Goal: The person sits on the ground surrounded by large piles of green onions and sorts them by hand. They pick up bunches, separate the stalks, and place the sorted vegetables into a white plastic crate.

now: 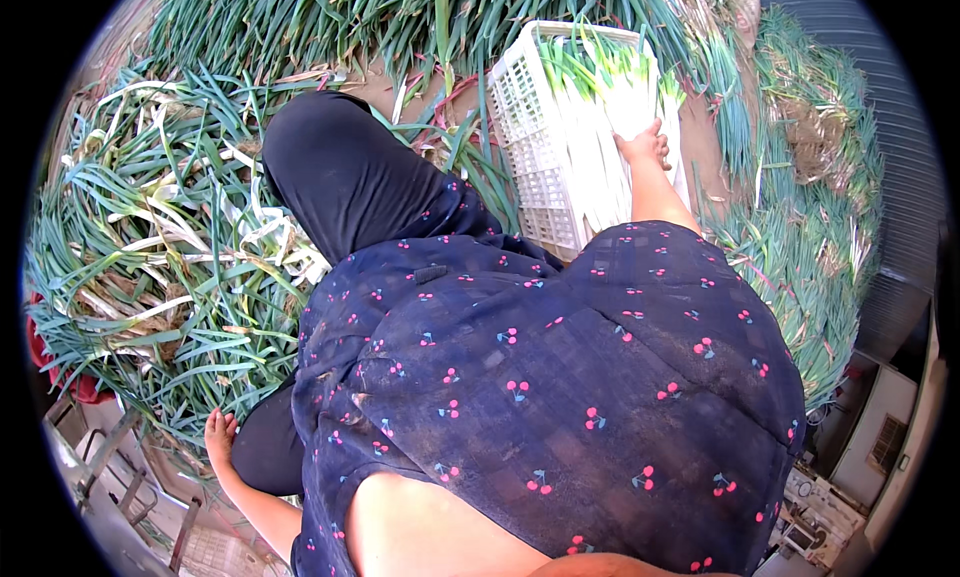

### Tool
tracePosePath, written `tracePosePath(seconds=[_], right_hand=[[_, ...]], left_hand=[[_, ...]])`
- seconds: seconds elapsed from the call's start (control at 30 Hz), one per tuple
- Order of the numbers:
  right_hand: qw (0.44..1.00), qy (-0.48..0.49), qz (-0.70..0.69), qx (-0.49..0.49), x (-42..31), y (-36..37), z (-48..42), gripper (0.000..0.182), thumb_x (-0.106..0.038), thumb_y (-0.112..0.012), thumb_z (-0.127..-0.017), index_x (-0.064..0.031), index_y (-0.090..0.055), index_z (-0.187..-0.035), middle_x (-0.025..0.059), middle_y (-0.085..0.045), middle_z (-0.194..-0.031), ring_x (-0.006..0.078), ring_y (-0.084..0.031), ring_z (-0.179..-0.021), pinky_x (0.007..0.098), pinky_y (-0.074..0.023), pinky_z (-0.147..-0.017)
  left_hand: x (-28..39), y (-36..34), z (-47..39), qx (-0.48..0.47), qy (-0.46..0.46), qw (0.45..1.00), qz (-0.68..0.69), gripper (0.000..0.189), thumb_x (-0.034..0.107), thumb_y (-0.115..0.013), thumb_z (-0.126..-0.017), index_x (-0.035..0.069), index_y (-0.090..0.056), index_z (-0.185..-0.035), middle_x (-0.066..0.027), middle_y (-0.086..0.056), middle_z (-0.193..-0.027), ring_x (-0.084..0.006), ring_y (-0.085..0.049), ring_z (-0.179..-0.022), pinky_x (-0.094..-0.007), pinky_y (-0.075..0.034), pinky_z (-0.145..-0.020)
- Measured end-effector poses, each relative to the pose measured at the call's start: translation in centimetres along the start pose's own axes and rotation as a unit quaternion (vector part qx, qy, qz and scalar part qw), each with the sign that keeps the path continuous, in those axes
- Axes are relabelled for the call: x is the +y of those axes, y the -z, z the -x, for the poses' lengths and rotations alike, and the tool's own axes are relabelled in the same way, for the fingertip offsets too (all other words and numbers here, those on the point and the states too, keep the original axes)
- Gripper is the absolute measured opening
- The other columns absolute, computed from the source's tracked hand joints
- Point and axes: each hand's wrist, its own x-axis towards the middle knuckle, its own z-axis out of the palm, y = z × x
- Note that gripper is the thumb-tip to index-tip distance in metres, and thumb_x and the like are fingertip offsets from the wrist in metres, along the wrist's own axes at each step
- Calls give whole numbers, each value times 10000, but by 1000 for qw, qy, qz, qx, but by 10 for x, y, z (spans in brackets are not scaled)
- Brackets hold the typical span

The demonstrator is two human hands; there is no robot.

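My right hand reaches into a white plastic crate and rests on peeled scallions, its thumb and fingers spread. Their white stalks lie side by side toward me, with cut green tops at the crate's far end. Down at the lower left, my left hand hangs beside my knee, at the edge of a heap of untrimmed scallions. Its fingers are loosely bent, and I see nothing in them.
More long green scallions cover the floor ahead, and another pile lies right of the crate. Metal frames and a second crate stand at lower left. A corrugated metal wall rises at the right.
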Motion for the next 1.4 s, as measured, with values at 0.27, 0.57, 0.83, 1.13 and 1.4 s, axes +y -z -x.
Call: tracePosePath(seconds=[0.27, 0.57, 0.83, 1.13, 1.4], right_hand=[[976, 188, -108, -17, 36, -7, -84, 1292, -484, -825, -488, -39, -35, -1408, 206, -288, -1378, 343, -315, -1262, 433, -275, -1032], [645, 503, -576, -5, -260, 92, 169, 481, -201, -661, -809, 81, -495, -1161, 165, -580, -1113, 208, -577, -1010, 299, -441, -884], [316, 663, -572, -365, -399, 134, 452, 367, -17, -598, -808, 52, -490, -1153, 60, -572, -1035, 96, -542, -895, 229, -444, -795], [417, 414, -497, -638, -441, 76, 492, 164, -127, -568, -866, -43, -581, -1006, 73, -642, -942, 129, -614, -811, 259, -474, -764], [394, 396, -509, -655, -438, 101, 484, 159, -135, -549, -877, -32, -593, -991, 76, -644, -920, 109, -592, -763, 248, -477, -740]], left_hand=[[13, -26, 15, -20, -29, 999, -5, 432, 346, -517, -905, 105, -456, -1258, -31, -620, -979, -95, -608, -800, -190, -374, -533], [60, -43, 47, 31, -4, 999, 19, 414, 341, -510, -898, 110, -484, -1241, -13, -618, -992, -83, -594, -820, -214, -418, -665], [92, -51, 47, 23, -89, 990, -111, 366, 203, -568, -866, 19, -516, -1178, -50, -586, -957, -117, -554, -828, -245, -444, -759], [149, -107, -44, 10, -119, 985, -124, 384, 206, -598, -845, -5, -532, -1160, -87, -616, -970, -145, -576, -871, -274, -450, -797], [191, -192, -184, -5, -24, 999, 42, 653, 256, -611, -841, 1, -296, -1354, -100, -568, -1085, -149, -585, -828, -255, -460, -640]])
